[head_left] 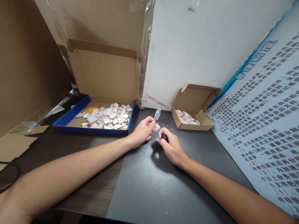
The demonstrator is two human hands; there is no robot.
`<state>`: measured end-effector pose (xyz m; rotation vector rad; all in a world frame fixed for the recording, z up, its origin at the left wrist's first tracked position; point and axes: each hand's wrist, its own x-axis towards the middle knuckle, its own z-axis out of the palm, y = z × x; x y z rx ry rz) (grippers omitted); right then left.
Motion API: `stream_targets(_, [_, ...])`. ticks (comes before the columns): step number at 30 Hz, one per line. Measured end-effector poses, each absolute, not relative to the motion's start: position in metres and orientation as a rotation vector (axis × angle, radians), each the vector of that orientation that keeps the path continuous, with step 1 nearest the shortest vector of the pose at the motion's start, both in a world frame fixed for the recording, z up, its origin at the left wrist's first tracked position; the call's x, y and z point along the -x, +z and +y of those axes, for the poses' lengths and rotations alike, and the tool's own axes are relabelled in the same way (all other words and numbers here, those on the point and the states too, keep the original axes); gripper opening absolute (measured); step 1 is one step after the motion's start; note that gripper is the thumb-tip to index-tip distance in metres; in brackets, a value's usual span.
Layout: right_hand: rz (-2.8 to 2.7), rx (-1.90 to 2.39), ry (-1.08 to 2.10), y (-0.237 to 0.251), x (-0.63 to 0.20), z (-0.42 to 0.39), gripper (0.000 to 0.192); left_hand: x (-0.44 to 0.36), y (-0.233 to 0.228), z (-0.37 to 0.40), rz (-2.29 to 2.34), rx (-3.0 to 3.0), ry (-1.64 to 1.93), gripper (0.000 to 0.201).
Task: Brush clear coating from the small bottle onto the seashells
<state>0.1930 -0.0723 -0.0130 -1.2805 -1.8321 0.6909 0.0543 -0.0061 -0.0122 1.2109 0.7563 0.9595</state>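
Note:
My left hand is closed in a pinch above the dark mat, and whatever lies between its fingertips is too small to make out. Just beyond those fingertips shows a small reddish-white shell piece; I cannot tell whether the fingers touch it. My right hand is wrapped round a small black cap, with the fingers pointing toward the shell piece. Behind both hands stands a small clear bottle with a label, upright and without a cap on it.
An open blue-sided box at left holds many white shells and an orange piece. At right, a smaller open cardboard box holds more shells. Cardboard pieces lie far left. A printed board leans along the right.

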Motion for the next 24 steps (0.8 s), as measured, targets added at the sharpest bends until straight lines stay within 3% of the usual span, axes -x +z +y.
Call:
stream_targets(10, [-2.006, 1.12, 0.684, -0.0142, -0.1936, -0.0773, 0.007, -0.0537, -0.0134, -0.0045, 0.761, -1.175, 1.001, 0.017])
stream_targets(24, [-1.992, 1.245, 0.675, -0.0147, -0.1926, -0.075, 0.008, -0.0539, -0.0118, -0.006, 0.752, -1.151, 0.991, 0.017])
